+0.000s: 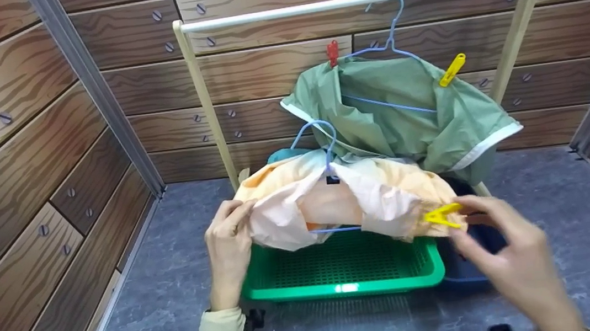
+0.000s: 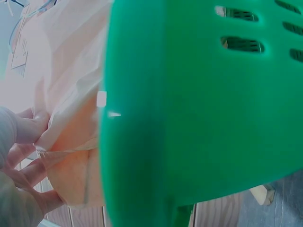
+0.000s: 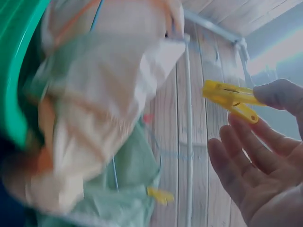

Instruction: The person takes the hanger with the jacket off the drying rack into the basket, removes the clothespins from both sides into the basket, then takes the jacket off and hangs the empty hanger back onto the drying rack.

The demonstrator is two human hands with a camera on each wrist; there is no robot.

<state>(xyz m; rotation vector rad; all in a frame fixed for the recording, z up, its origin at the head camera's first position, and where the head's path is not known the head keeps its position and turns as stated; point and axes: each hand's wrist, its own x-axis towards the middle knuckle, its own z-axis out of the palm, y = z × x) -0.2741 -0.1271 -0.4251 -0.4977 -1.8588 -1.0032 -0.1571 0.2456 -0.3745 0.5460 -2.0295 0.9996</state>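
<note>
A pale peach and orange garment (image 1: 393, 198) drapes over a blue hanger (image 1: 334, 139), above the green basket's far part. My left hand (image 1: 229, 253) grips the garment's left end, with fingers and thumb on the fabric in the left wrist view. Beside the garment's right end, my right hand (image 1: 516, 251) pinches a yellow clothespin (image 3: 232, 97) between thumb and finger. In the right wrist view that clothespin stands apart from the blurred cloth (image 3: 94, 94). The other right fingers are loosely bent.
A white-barred rack (image 1: 283, 14) stands behind, holding a green garment (image 1: 377, 106) on a blue hanger, with a red clothespin (image 1: 333, 53) and another yellow clothespin (image 1: 452, 70). The green basket (image 1: 342, 289) sits in front. A dark blue container (image 1: 462, 268) is partly hidden at its right.
</note>
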